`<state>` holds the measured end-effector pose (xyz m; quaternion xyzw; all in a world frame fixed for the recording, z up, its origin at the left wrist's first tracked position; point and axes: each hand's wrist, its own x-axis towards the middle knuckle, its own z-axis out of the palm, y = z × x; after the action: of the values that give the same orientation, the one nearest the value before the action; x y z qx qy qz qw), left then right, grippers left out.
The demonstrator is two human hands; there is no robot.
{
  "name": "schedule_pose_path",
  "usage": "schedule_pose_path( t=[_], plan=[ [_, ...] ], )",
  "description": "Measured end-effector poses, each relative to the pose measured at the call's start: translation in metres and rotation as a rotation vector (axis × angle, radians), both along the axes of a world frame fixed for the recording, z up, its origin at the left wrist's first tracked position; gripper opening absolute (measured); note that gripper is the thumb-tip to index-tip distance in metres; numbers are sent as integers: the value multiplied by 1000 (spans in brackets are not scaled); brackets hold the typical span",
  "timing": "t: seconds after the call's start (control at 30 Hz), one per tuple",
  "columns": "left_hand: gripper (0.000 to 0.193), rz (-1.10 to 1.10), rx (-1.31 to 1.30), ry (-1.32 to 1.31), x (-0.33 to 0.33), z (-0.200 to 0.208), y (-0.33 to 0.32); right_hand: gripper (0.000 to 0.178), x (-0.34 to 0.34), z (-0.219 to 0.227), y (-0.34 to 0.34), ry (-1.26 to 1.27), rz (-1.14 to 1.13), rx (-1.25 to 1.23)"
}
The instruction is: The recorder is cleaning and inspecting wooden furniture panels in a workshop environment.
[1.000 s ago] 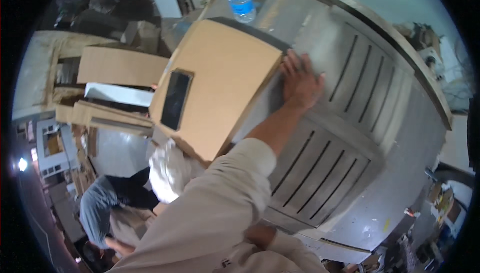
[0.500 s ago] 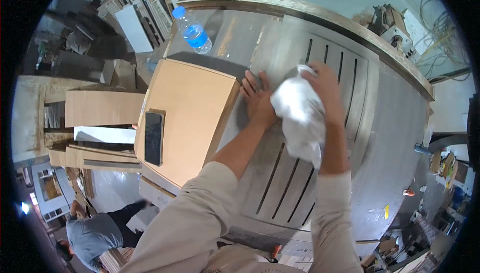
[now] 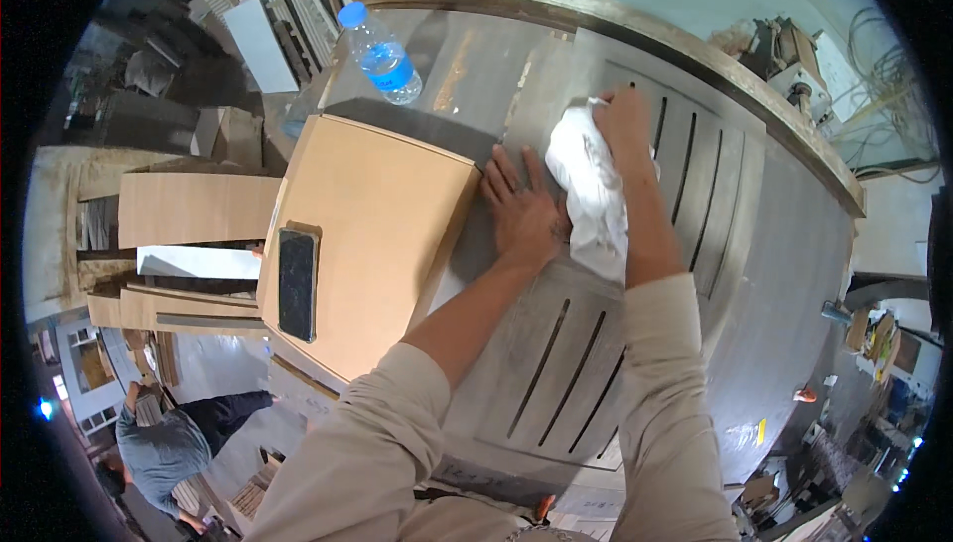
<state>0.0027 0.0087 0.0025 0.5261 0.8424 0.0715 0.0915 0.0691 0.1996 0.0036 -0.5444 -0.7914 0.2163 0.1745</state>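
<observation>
Right hand (image 3: 623, 127), blurred, grips crumpled white cloth (image 3: 586, 185). Left hand (image 3: 521, 212) spread flat, palm hidden from me. Right forearm (image 3: 653, 224) partly conceals the slotted grey panel (image 3: 584, 312).

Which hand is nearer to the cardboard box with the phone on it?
Left. The left hand lies close beside the right edge of the cardboard box; the right hand is farther right, beyond it, gripping a white cloth.

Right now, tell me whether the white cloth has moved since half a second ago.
Yes. Judged against the slotted panel, the white cloth has moved toward the panel's far edge and slightly left.
</observation>
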Motion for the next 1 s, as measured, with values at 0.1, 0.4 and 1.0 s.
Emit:
schedule_pose_path(
  t=[0.1,0.4,1.0],
  plan=[
    [98,11,-2,98,3,-15,1,16,11,-16,-10,29,111,57],
    [99,-19,-73,105,1,-4,-3,13,-1,-28,-19,95,-42,133],
    [110,-79,-141,164,-2,-1,-6,19,-8,19,-38,19,-61,-225]
  ],
)
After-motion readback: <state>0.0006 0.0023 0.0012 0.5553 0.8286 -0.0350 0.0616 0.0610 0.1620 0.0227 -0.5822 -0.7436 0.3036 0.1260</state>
